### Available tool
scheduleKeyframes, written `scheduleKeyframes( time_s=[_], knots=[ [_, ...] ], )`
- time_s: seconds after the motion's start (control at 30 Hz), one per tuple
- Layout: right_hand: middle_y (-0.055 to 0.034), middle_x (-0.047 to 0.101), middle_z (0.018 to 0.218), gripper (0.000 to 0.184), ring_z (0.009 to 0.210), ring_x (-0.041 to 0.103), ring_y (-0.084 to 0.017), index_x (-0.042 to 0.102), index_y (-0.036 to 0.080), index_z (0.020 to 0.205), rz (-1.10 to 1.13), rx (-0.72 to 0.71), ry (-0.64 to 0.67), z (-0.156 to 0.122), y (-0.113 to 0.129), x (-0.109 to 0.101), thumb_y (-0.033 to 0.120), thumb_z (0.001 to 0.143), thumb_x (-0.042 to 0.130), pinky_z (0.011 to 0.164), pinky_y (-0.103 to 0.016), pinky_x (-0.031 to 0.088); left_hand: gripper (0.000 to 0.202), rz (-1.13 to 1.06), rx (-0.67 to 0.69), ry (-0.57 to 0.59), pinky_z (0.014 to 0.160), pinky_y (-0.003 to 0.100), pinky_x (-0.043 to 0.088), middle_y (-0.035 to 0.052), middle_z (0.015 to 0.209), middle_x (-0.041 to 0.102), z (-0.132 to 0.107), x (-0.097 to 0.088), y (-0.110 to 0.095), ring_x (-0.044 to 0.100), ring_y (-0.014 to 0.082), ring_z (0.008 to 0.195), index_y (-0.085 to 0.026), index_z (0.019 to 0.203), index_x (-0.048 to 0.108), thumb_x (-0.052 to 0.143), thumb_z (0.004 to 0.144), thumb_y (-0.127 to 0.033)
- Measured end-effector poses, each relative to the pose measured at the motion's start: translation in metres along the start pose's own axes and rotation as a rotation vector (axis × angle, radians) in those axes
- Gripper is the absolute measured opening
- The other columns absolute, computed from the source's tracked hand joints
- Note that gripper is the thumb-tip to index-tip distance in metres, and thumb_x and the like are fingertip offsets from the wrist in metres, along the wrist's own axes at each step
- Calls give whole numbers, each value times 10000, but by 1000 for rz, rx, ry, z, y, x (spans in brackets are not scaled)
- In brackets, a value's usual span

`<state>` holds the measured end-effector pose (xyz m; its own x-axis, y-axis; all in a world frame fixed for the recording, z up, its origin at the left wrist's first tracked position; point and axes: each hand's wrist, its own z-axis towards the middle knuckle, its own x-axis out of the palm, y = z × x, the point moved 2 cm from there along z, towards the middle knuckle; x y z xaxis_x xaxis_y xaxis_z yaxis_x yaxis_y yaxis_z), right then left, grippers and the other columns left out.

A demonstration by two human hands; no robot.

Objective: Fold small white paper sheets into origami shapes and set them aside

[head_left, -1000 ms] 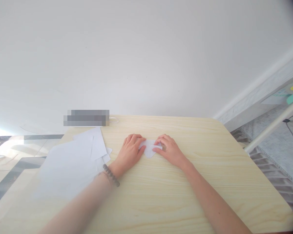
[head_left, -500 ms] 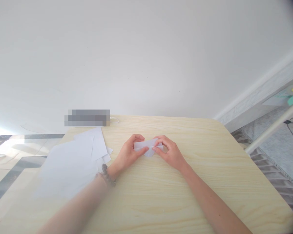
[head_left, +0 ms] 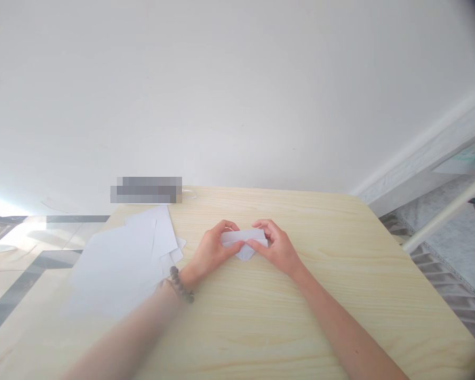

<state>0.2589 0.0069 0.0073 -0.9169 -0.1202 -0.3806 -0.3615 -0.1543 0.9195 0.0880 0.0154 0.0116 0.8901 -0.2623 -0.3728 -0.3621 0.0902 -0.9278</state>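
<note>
A small folded piece of white paper is held just above the light wooden table, near its middle. My left hand pinches the paper's left end between thumb and fingers. My right hand pinches its right end the same way. The thumbs nearly meet at the paper's middle, and a pointed flap hangs below them. A dark bead bracelet circles my left wrist.
A loose stack of white paper sheets lies on the table's left part, reaching past its left edge. A blurred-out object sits at the table's far edge against the white wall. A white slanted bar and patterned floor are at right.
My hands went from pressing the paper flat on the table to lifting and pinching it by both ends. The view shifted slightly.
</note>
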Motion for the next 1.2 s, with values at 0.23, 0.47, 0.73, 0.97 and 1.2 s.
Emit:
scheduleKeyframes(
  time_s=[0.23, 0.47, 0.73, 0.97, 1.2],
  knots=[
    [-12, 599, 726, 156, 629, 520, -123, 581, 185, 761, -46, -17, 17, 0, 1, 0, 337, 728, 569, 549, -232, 408, 293, 44, 3, -24, 587, 218, 428, -4, 862, 620, 0, -1, 1, 566, 118, 646, -216, 969, 519, 585, 697, -303],
    [-10, 613, 746, 186, 651, 546, -130, 597, 182, 846, -6, 53, 38, 1, -4, -5, 315, 716, 577, 588, -247, 435, 341, -17, -48, 2, 529, 205, 415, 4, 777, 611, 3, -3, 2, 570, 123, 614, -200, 1015, 535, 577, 699, -317],
    [-41, 669, 836, 319, 765, 609, -163, 600, 182, 1029, 161, 181, 239, 4, -7, -24, 296, 733, 570, 700, -289, 472, 390, -58, -82, 90, 490, 182, 373, -11, 703, 608, 5, -6, 0, 528, 100, 573, -197, 1078, 552, 554, 701, -293],
    [-58, 661, 976, 344, 862, 611, -185, 605, 198, 1068, 194, 187, 282, 8, -12, -34, 291, 742, 554, 781, -330, 470, 392, -102, -99, 196, 488, 181, 343, 9, 791, 647, 8, -14, 4, 521, 93, 592, -201, 1121, 546, 485, 735, -224],
    [-62, 668, 920, 340, 836, 611, -184, 600, 174, 1055, 209, 169, 210, 5, -10, -26, 304, 743, 560, 736, -311, 475, 424, -167, -67, 192, 596, 223, 421, 34, 849, 637, 12, -11, 5, 570, 138, 710, -171, 1082, 525, 588, 699, -342]
  ],
)
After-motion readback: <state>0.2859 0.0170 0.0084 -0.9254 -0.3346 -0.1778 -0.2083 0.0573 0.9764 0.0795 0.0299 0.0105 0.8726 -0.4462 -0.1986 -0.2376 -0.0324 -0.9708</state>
